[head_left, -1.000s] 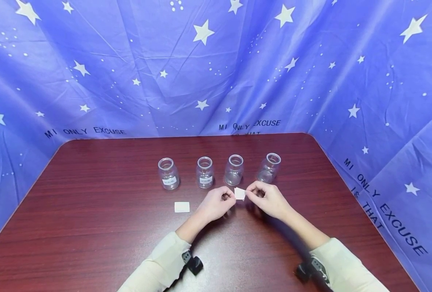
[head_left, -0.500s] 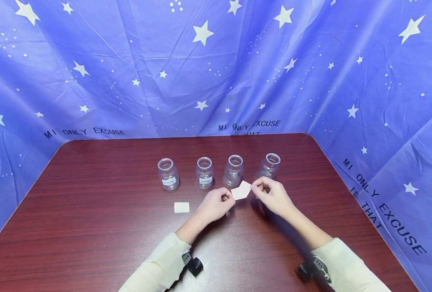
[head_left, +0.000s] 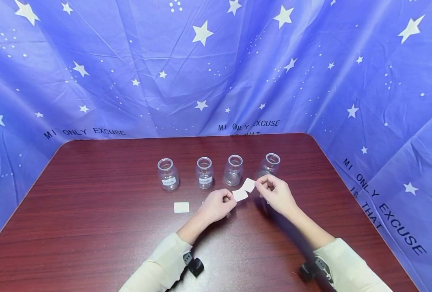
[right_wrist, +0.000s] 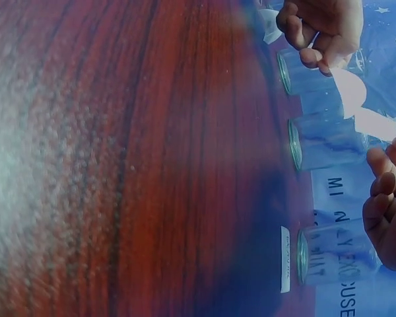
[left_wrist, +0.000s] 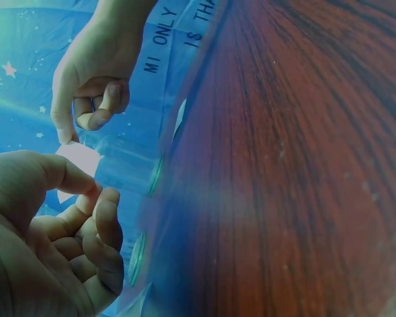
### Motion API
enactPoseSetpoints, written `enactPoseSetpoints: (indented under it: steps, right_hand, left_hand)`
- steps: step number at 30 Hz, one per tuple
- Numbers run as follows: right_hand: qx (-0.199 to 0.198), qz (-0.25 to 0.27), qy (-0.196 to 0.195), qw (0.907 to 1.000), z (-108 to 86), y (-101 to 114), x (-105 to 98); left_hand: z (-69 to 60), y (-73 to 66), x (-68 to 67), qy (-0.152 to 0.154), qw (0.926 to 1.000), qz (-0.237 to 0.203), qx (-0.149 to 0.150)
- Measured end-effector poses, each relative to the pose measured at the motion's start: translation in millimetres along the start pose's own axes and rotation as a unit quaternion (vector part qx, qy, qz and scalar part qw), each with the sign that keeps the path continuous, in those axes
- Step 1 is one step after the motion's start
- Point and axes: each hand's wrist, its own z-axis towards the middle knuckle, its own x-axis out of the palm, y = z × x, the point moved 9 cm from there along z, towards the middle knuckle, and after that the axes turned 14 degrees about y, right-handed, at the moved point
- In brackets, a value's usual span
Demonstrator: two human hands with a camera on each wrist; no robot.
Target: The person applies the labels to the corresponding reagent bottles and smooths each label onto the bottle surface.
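Observation:
Between the hands two small white pieces of sticker paper meet at their corners in the head view. My left hand (head_left: 217, 205) pinches the nearer piece of sticker paper (head_left: 240, 195) between thumb and finger. The other piece, a white sticker (head_left: 249, 185), is pinched by my right hand (head_left: 277, 195). In the right wrist view the left hand's piece (right_wrist: 349, 92) looks curved and touches the flatter sticker (right_wrist: 376, 124). Just behind stand a clear glass jar (head_left: 233, 172) and another jar (head_left: 271, 163), partly hidden by the right hand.
To the left stand two glass jars with white printed labels, the outer jar (head_left: 168, 174) and the inner jar (head_left: 204, 174). A white paper rectangle (head_left: 181, 207) lies on the dark red table (head_left: 102, 227). Another printed strip (right_wrist: 285, 259) shows near the rightmost jar.
My right hand has moved slightly right, drawing its sticker away from the left hand's piece. The overlapping white pieces now meet only at a corner. My left hand has barely moved.

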Motion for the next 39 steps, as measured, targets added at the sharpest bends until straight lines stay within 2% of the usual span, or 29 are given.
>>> enactPoseSetpoints:
  steps: [4,8,12,17,23,31,36,39]
  right_hand:
    - [-0.004,-0.002,-0.021,0.9998,0.0,-3,-4]
    - [-0.011,-0.016,-0.048,0.9987,5.1,-25,-6]
    - [-0.008,-0.017,-0.05,0.9986,9.6,-40,-4]
    - [-0.004,-0.013,-0.034,0.9993,11.0,-42,2]
    - [-0.01,-0.021,-0.028,0.9993,10.5,-40,7]
    - [-0.014,-0.037,-0.029,0.9988,10.1,-40,10]
    - [-0.018,-0.042,-0.029,0.9985,10.7,-39,13]
    - [-0.027,-0.043,-0.03,0.9983,10.6,-35,16]
  left_hand:
    - [1.5,0.5,5.7,0.018,0.9998,-0.005,-0.005]
    - [3.9,-0.7,13.5,0.042,0.9991,0.001,-0.009]
    - [5.9,-1.9,18.8,0.055,0.9974,0.042,-0.018]
    - [6.3,-1.0,20.0,0.045,0.9909,0.122,-0.036]
    - [5.6,0.6,18.1,0.026,0.9869,0.149,-0.057]
    - [2.9,-1.7,10.1,0.003,0.9873,0.146,-0.063]
    - [1.6,-4.0,1.4,-0.014,0.9921,0.112,-0.056]
    - [1.4,-6.8,-2.8,-0.024,0.9957,0.08,-0.041]
